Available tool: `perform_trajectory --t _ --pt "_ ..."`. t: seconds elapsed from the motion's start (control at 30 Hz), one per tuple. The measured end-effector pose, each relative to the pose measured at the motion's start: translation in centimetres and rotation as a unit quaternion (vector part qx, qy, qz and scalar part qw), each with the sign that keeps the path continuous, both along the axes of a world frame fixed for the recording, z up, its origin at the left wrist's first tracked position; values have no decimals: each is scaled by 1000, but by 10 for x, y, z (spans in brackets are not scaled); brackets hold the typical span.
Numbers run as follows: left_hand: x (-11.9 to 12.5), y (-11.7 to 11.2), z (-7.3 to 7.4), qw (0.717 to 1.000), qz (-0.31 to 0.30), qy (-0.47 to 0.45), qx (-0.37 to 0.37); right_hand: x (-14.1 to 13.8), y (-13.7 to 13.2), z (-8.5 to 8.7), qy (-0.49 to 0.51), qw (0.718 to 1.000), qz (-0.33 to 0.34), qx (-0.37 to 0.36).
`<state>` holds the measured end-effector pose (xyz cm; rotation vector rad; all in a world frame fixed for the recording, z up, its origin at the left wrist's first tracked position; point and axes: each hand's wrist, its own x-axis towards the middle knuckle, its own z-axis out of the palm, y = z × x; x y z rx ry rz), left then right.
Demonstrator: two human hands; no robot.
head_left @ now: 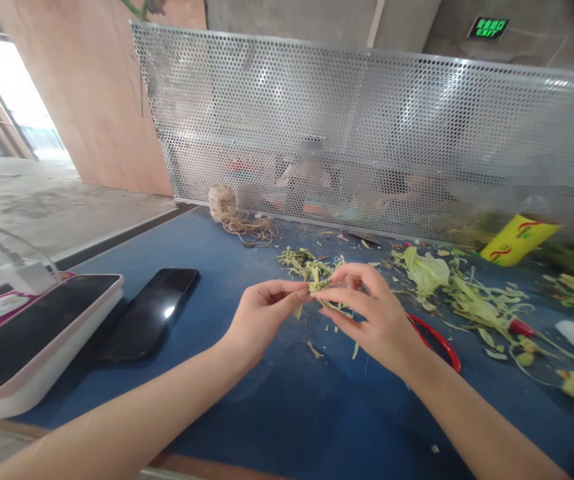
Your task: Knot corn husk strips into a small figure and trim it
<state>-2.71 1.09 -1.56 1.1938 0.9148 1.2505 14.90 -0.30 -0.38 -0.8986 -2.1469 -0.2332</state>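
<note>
Over the middle of the blue table, my left hand (261, 313) is closed, pinching a small pale green plant piece (315, 285) between thumb and fingertips. From the other side, my right hand (374, 317) holds the same piece with thumb and fingers, its other fingers bent. The piece looks knotted or bundled, but its exact kind cannot be made out. Just behind the fingers lies a heap of green plant scraps (294, 259). A red looped handle (439, 340), perhaps of scissors, shows beside my right wrist; the rest of it is hidden.
A black phone (149, 310) and a white-cased device (47, 333) with a plugged-in cable lie left. Twine (251, 229) rests by a pale carved block (222, 203). A perforated metal screen (277, 120) stands behind. Right are leafy scraps (481, 300) and a yellow tube (519, 239).
</note>
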Motion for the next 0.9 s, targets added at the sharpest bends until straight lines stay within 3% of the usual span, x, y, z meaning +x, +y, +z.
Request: perform_trajectory --t 0.17,0.33,0.4,0.5,0.57,0.73,0.9 --pt "2 -3 1 1000 -1 26 8 -8 -7 -3 36 999 13 16" --pt "6 -6 2 998 10 55 34 -16 -12 -4 101 988 93 -65" --pt "7 -6 2 997 15 60 41 -19 -11 -5 176 976 62 -114" --pt "7 -6 1 994 8 79 77 -22 -10 -5 301 932 -16 -203" --pt "7 -7 0 985 13 118 124 -24 -10 -4 335 915 -34 -221" --pt "7 -9 -3 947 42 218 234 -26 -14 -2 238 962 -33 -128" --pt "7 -7 -4 935 53 250 245 -28 -15 -4 97 994 -28 -51"
